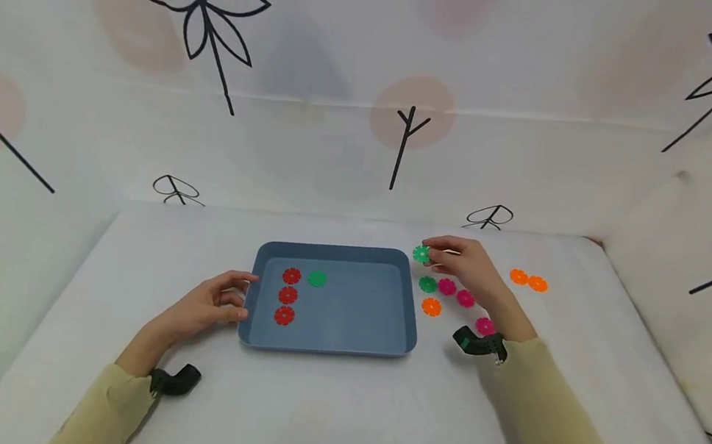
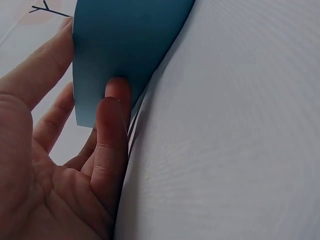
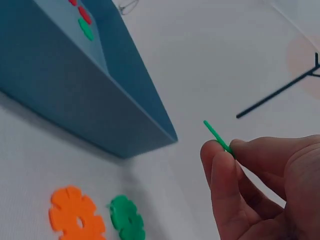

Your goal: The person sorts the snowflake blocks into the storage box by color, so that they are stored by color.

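Observation:
My right hand [image 1: 461, 261] pinches a green flower-shaped plastic disc [image 1: 421, 254] between thumb and fingertips, just beyond the tray's right rear corner. In the right wrist view that green disc [image 3: 217, 136] appears edge-on, raised in the fingertips. My left hand [image 1: 213, 301] rests at the left side of the blue-grey tray [image 1: 356, 326]. In the left wrist view, its relaxed fingers [image 2: 111, 135] touch the outer tray wall [image 2: 120, 45]. Inside the tray lie a column of three red discs [image 1: 288, 295] and, right of the top one, a green disc [image 1: 317, 279].
Right of the tray lie a green disc [image 1: 427, 284], an orange disc [image 1: 431, 307] and three pink discs [image 1: 446, 286], some close under the right forearm. Two orange discs [image 1: 528, 280] lie farther right. A white cloth [image 1: 318, 417] covers the table; a patterned white backdrop [image 1: 311, 150] surrounds it.

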The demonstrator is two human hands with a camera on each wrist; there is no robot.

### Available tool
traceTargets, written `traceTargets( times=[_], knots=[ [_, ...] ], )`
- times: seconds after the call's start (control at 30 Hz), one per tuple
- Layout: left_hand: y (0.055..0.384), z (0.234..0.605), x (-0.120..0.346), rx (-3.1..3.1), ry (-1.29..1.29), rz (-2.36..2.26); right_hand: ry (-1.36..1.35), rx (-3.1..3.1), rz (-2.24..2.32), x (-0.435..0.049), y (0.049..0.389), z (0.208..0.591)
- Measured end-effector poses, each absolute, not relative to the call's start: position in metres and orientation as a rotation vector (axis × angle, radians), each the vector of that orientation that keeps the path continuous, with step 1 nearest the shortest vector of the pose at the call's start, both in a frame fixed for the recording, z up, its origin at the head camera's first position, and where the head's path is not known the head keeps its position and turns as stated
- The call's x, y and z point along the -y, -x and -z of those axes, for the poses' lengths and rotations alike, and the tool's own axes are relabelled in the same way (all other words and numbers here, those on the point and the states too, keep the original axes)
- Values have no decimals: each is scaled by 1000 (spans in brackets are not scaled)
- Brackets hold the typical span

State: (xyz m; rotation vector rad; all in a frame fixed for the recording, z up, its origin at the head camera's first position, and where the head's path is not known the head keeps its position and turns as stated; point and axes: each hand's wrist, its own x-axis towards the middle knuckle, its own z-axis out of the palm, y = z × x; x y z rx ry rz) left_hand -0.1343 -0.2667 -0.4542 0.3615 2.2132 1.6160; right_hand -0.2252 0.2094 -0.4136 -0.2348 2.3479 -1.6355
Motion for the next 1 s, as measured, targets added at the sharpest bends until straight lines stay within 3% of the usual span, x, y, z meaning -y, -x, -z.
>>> traceTargets(
  times=[1.0],
  knots=[
    [134,454,267,-2228,-361,-1615,558,-2198,1517,-111,233,405]
  ],
)
